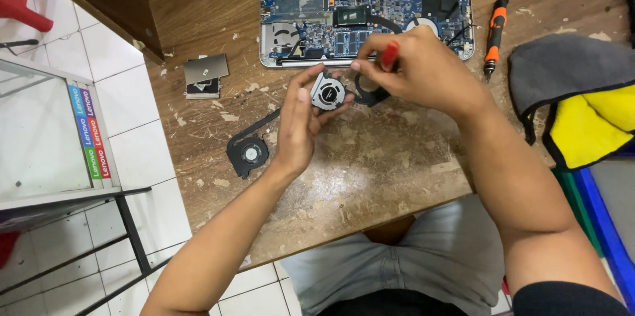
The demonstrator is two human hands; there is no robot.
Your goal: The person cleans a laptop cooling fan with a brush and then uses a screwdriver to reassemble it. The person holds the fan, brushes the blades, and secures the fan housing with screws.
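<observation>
1. My left hand [299, 124] curls around a small round grey cooling fan in a black housing [329, 93], pinching its rim between thumb and fingers above the worn wooden table [370, 170].
2. My right hand [417, 68] is closed on a red-handled tool [389, 55], just right of the fan; its tip is hidden, so I cannot tell where it points.
3. The fan's flat face is turned up toward me, and its black housing runs rightward under my right hand.
4. Just beyond lies an opened laptop with a bare blue circuit board [370, 18].
5. A second black fan with a curved pipe [247, 154] lies left of my wrist.
6. An orange-and-black screwdriver [493, 35] lies far right, pointing toward me.
</observation>
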